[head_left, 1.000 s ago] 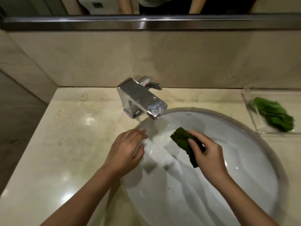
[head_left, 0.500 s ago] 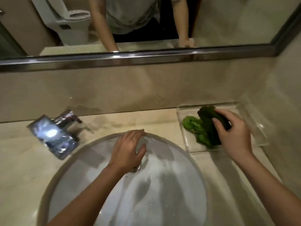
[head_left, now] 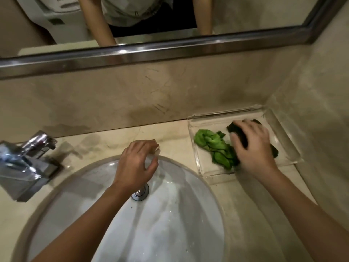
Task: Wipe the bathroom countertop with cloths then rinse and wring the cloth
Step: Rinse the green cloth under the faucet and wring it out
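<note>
Head cam: a second ago the right hand [head_left: 253,146] had the dark cloth [head_left: 238,135] over the sink [head_left: 170,214] by the tap [head_left: 24,167]. Now it's carried it across into the clear tray [head_left: 222,115], fingers curled down over it, thumb on the near side. The light green cloth [head_left: 215,148] sits just left of the thumb, touching. Left hand [head_left: 136,163] hangs over the sink's back rim, fingers loose, holding nothing. Looks to me like rinse and wring are done and this is just putting away.
</note>
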